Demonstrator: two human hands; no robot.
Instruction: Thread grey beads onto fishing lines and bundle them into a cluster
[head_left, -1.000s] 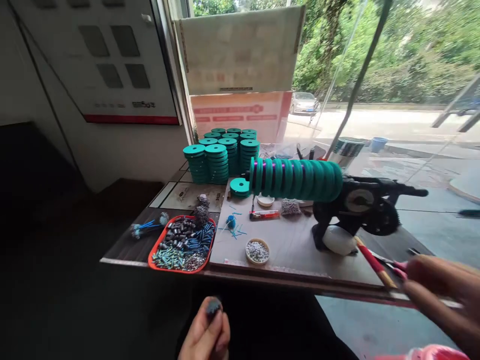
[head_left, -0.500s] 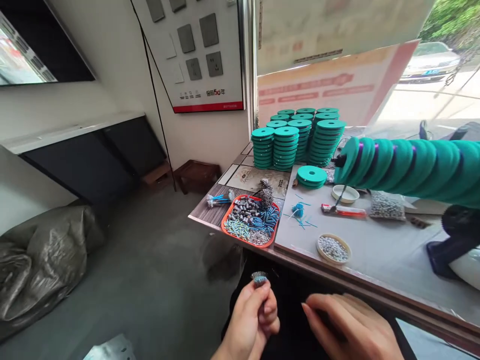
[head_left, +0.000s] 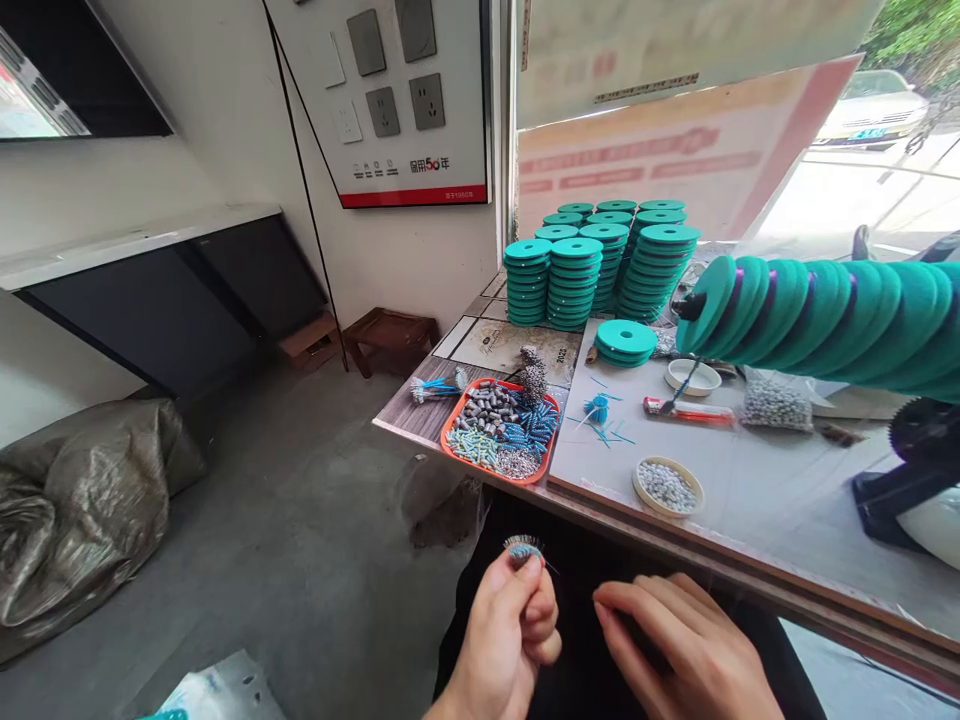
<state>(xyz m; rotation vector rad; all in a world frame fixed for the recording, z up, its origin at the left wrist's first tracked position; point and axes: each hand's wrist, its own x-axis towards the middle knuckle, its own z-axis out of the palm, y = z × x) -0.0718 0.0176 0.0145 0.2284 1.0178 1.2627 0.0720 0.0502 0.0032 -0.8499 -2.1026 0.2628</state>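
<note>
My left hand (head_left: 506,620) is closed, its thumb and fingers pinching a small bundle of fine dark bristle-like pieces with blue bases (head_left: 523,550). To its right, above my dark-clothed lap, my right hand (head_left: 686,640) has thumb and forefinger tips pressed together. Whatever those fingertips hold, if anything, is too small to make out. Beyond both hands, an orange tray (head_left: 450,448) on the table corner bears grey metal cylinders (head_left: 489,408), blue coiled pieces (head_left: 536,430), yellow-green little tubes (head_left: 472,447) and small silvery bits. A round dish (head_left: 699,500) of grey beads stands right of the tray.
Stacks of green foam spools (head_left: 574,285) fill the table's back. A long row of green spools on a rod (head_left: 825,312) juts in from the right. Blue stick pieces (head_left: 598,410), a red-labelled tube (head_left: 690,412) and a bead bag (head_left: 776,405) lie on the board.
My right hand has moved slightly left, closer to my left hand. The left hand keeps its pinch on the bundle. The view has shifted a little.
</note>
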